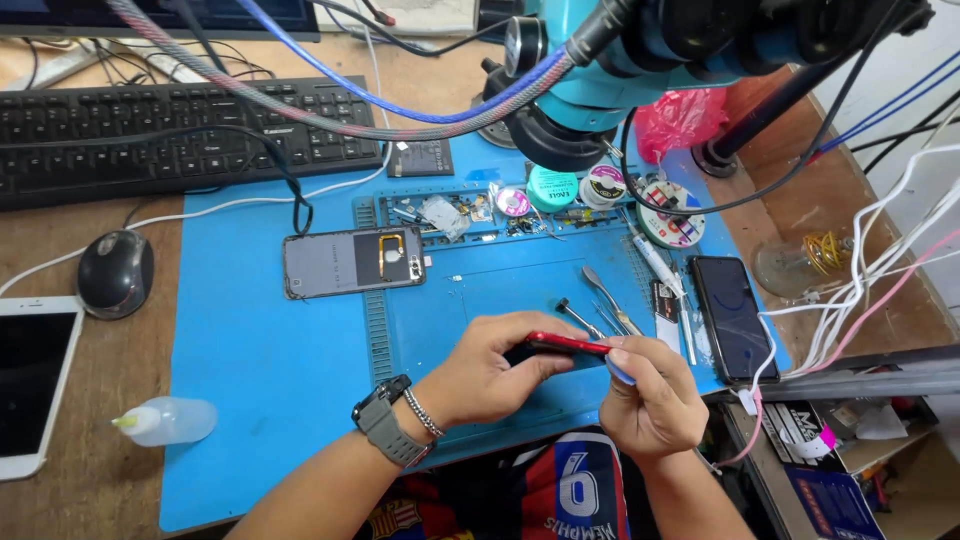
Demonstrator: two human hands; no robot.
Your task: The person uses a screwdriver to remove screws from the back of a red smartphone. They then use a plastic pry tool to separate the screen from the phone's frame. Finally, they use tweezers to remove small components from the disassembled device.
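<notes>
My left hand (492,368) grips a red-edged phone (560,344) held on its side above the blue work mat (270,360). My right hand (652,398) pinches a small blue pick (619,370) against the phone's right end. A grey watch and a bracelet sit on my left wrist. An opened phone with its back off (352,261) lies on the mat behind my hands. Metal pry tools (600,300) lie just beyond the red phone.
A dark phone (732,316) lies at the mat's right edge. Small round tins and parts fill the mat's tray (560,195) under a teal microscope (600,70). A keyboard (170,135), mouse (115,272), white phone (30,380) and squeeze bottle (170,420) sit left. Cables hang right.
</notes>
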